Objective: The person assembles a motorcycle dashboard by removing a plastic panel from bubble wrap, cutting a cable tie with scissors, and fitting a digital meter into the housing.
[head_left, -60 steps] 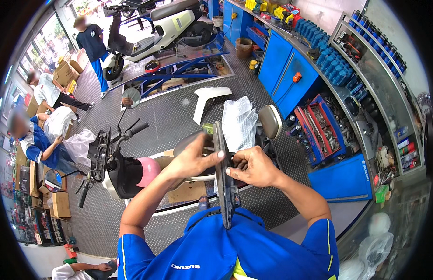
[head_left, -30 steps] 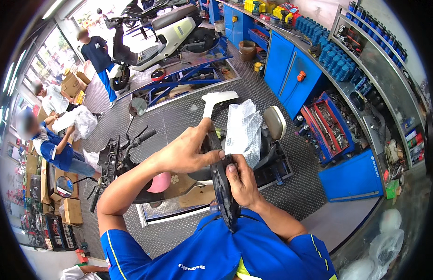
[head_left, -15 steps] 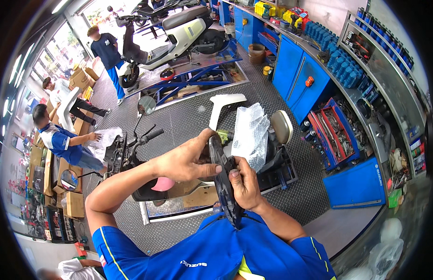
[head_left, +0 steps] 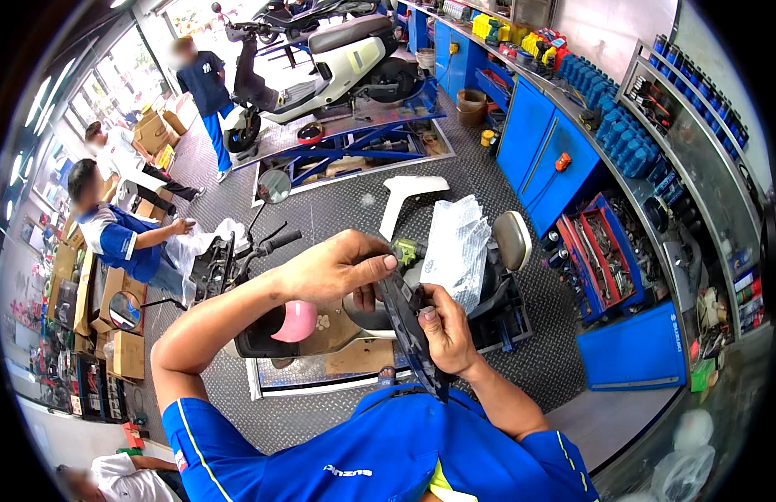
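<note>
**Both hands on a dark plastic panel, held at chest height**

The dark plastic panel [head_left: 409,330] is long, narrow and held edge-on, running from the person's chest up toward a stripped scooter [head_left: 338,309] in front. The right hand [head_left: 445,330] is clenched round the panel's right side near its middle, thumb pressed on the near face. The left hand [head_left: 338,266] grips the panel's upper end from above, fingers curled over it and thumb pointing right. Just beyond the fingertips sits a small green part [head_left: 406,249]; whether it touches the panel cannot be told. A crinkled clear plastic bag [head_left: 456,247] lies just right of the hands, over the scooter.

The floor [head_left: 538,368] is grey chequer plate. A white scooter [head_left: 338,63] stands on a blue lift at the far end. Blue cabinets [head_left: 543,155] and an open tool drawer [head_left: 597,251] line the right wall. On the left, a person in a blue shirt [head_left: 120,238] crouches by cardboard boxes [head_left: 150,134].
</note>
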Tool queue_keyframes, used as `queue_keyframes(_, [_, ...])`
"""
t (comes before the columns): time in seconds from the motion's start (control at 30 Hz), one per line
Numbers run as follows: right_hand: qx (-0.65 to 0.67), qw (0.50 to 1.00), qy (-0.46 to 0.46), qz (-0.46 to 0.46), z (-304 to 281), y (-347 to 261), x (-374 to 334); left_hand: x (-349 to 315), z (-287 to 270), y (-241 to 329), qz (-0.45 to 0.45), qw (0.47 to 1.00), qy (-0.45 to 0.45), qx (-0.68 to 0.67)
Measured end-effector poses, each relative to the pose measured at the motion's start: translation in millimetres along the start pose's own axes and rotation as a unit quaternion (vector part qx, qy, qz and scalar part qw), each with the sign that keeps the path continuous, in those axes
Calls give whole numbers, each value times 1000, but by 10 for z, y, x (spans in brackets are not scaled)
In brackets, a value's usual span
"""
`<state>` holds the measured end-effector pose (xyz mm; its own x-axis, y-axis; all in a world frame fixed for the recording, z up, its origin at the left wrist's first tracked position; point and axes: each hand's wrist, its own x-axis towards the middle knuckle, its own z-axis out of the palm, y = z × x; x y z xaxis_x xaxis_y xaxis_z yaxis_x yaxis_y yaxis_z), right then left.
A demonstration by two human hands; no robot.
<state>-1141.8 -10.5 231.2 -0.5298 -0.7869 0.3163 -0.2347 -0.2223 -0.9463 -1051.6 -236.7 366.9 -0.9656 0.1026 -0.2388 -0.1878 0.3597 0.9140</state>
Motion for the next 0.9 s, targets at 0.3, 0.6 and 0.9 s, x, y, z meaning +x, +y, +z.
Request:
queue_keyframes(0.3, [52, 998, -17, 17, 31, 115, -94, 9, -6, -235, -18, 998, -43, -42])
queue_keyframes(0.6, [67, 996, -41, 48, -27, 166, -112, -8, 43, -284, -11, 998, -31, -51])
queue_keyframes(0.9, [72, 994, -61, 62, -11, 234, -112, -30, 50, -347, -15, 998, -15, -59])
